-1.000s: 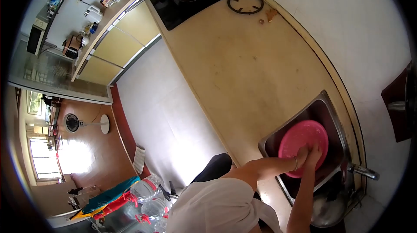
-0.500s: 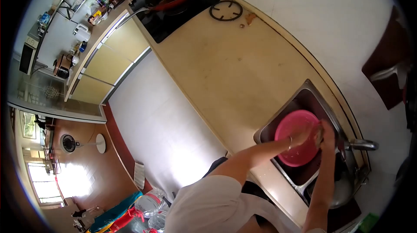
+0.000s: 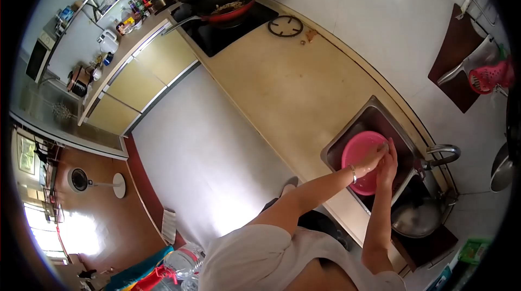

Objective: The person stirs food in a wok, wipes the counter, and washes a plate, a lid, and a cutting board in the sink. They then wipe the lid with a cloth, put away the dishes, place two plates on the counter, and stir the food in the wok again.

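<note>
A pink basin (image 3: 359, 150) sits in the steel sink (image 3: 374, 113). My left hand (image 3: 372, 160), with a bracelet at its wrist, is over the basin's right part. Against it is my right hand (image 3: 387, 165), its fingers raised at the basin's right edge. The fingers of both hands meet and look closed together. Whatever lies between them, if anything, is too small and hidden to name.
A curved faucet (image 3: 446, 152) rises right of the sink, near a metal pan (image 3: 417, 218). A wok (image 3: 230, 6) with food stands on the black stove (image 3: 209, 39). A cleaver (image 3: 477, 55) and red strainer (image 3: 491, 77) hang on the wall.
The view has shifted, showing more of the right wall. My hands have come closer together, and my right hand has turned with its fingers upward. The basin remains in the sink.
</note>
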A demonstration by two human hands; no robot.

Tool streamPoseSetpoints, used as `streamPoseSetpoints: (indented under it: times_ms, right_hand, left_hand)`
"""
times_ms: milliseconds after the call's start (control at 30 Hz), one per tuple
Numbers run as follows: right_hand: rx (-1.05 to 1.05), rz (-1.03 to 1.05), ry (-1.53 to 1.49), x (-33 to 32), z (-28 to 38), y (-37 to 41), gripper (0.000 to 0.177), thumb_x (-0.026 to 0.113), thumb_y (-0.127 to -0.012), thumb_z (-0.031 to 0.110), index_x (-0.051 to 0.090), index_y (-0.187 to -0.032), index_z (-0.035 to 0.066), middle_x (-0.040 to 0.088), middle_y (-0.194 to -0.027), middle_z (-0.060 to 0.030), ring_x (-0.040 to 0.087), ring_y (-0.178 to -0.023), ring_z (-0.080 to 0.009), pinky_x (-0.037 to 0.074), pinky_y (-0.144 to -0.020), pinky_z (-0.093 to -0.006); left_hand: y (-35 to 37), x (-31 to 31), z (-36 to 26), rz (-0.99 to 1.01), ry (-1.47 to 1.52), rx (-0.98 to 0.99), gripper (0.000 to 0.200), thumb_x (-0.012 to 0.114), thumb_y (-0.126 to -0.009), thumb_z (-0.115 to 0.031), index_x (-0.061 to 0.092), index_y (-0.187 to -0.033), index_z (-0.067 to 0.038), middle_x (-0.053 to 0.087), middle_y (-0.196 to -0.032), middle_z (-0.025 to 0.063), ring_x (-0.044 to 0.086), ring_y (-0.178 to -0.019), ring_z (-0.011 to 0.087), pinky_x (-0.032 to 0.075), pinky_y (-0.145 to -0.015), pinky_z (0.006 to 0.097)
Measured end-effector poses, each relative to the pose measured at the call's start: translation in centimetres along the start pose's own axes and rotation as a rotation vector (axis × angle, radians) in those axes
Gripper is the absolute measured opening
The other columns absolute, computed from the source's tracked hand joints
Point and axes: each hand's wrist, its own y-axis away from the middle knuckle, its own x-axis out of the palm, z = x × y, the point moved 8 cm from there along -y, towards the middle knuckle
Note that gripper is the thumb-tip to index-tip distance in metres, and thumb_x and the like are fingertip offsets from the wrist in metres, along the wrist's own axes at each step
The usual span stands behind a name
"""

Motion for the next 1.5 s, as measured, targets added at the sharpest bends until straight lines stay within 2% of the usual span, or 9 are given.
streamPoseSetpoints:
  times_ms: [200, 400, 500, 567, 667, 800, 933, 1067, 1500]
  right_hand:
    - [-0.043, 0.240, 0.395, 2.1, 0.7, 2.7, 0.026, 0.054, -0.071, 0.000, 0.053, -0.098, -0.002, 0.056, -0.089, -0.0054, 0.052, -0.081, -0.0109, 0.041, -0.071, -0.0221]
    - [-0.157, 0.397, 0.566, 5.4, 7.2, 5.1, 0.017, 0.059, -0.065, -0.008, 0.054, -0.081, -0.003, 0.057, -0.073, -0.0034, 0.053, -0.066, -0.0098, 0.043, -0.058, -0.0212]
    - [-0.222, 0.459, 0.414, 5.9, 9.5, 4.9, 0.016, 0.058, -0.065, -0.007, 0.055, -0.079, -0.002, 0.057, -0.068, -0.0043, 0.054, -0.063, -0.0115, 0.042, -0.056, -0.0225]
    - [-0.579, 0.181, 1.643, 3.3, 6.5, 2.2, 0.014, 0.056, -0.064, -0.005, 0.055, -0.077, -0.001, 0.057, -0.064, -0.0059, 0.053, -0.061, -0.0125, 0.042, -0.056, -0.0240]
    - [-0.580, 0.292, 1.249, 5.1, 6.9, 2.3, 0.013, 0.054, -0.062, -0.004, 0.055, -0.075, -0.001, 0.056, -0.063, -0.0074, 0.053, -0.060, -0.0122, 0.042, -0.055, -0.0255]
    - [-0.062, 0.643, 0.680, 13.7, 5.6, 6.4, 0.017, 0.050, -0.071, -0.005, 0.052, -0.088, -0.002, 0.055, -0.079, -0.0057, 0.054, -0.070, -0.0121, 0.046, -0.060, -0.0230]
    - [-0.046, 0.656, 0.305, 22.1, 2.6, 9.1, 0.042, 0.056, -0.077, 0.011, 0.036, -0.113, 0.001, 0.049, -0.095, -0.0062, 0.050, -0.088, -0.0150, 0.043, -0.073, -0.0269]
    - [-0.122, 0.842, 0.378, 30.0, -3.7, 12.0, 0.048, 0.059, -0.076, 0.020, 0.035, -0.114, 0.002, 0.047, -0.099, -0.0079, 0.051, -0.085, -0.0145, 0.043, -0.070, -0.0269]
    - [-0.047, 0.587, 0.955, 41.2, -9.3, 9.5, 0.010, 0.053, -0.073, 0.008, 0.055, -0.075, -0.002, 0.055, -0.066, -0.0096, 0.052, -0.054, -0.0150, 0.041, -0.051, -0.0283]
  left_hand:
    - [3.4, -5.7, -5.5, -0.404, -0.463, 0.297, 0.020, 0.048, -0.083, -0.020, 0.053, -0.076, -0.002, 0.051, -0.058, 0.0032, 0.048, -0.052, 0.0096, 0.041, -0.049, 0.0245]
    - [7.5, -5.4, -12.0, -0.274, -0.656, 0.821, 0.019, 0.054, -0.080, -0.022, 0.055, -0.083, -0.003, 0.054, -0.059, 0.0033, 0.050, -0.050, 0.0116, 0.043, -0.050, 0.0247]
    - [9.8, -6.0, -13.9, -0.361, -0.922, 0.857, 0.023, 0.055, -0.078, -0.025, 0.056, -0.088, -0.004, 0.057, -0.079, 0.0067, 0.056, -0.068, 0.0165, 0.046, -0.058, 0.0277]
    - [10.9, -6.3, -14.1, -0.359, -1.148, 0.791, 0.032, 0.059, -0.072, -0.031, 0.057, -0.094, -0.007, 0.049, -0.107, 0.0114, 0.048, -0.098, 0.0246, 0.042, -0.077, 0.0354]
    - [12.7, -6.2, -15.4, -0.287, -1.386, 1.021, 0.042, 0.064, -0.066, -0.031, 0.055, -0.101, -0.008, 0.046, -0.109, 0.0133, 0.042, -0.104, 0.0301, 0.035, -0.087, 0.0394]
    - [15.0, -6.7, -17.1, 0.053, -1.156, 1.051, 0.049, 0.067, -0.061, -0.025, 0.054, -0.103, -0.005, 0.047, -0.109, 0.0150, 0.042, -0.103, 0.0322, 0.033, -0.087, 0.0391]
    - [15.7, -12.5, -17.0, 0.197, -0.883, 0.399, 0.053, 0.067, -0.060, -0.022, 0.046, -0.104, 0.001, 0.050, -0.101, 0.0197, 0.053, -0.085, 0.0316, 0.042, -0.072, 0.0343]
    - [19.3, -22.1, -20.5, -0.503, -0.743, 0.667, 0.045, 0.056, -0.075, -0.038, 0.045, -0.096, 0.000, 0.053, -0.086, 0.0143, 0.054, -0.072, 0.0275, 0.044, -0.061, 0.0332]
    - [24.6, -41.3, -24.2, -0.653, -0.451, 0.387, 0.027, 0.050, -0.080, -0.030, 0.052, -0.086, -0.004, 0.051, -0.076, 0.0071, 0.048, -0.077, 0.0196, 0.042, -0.066, 0.0325]
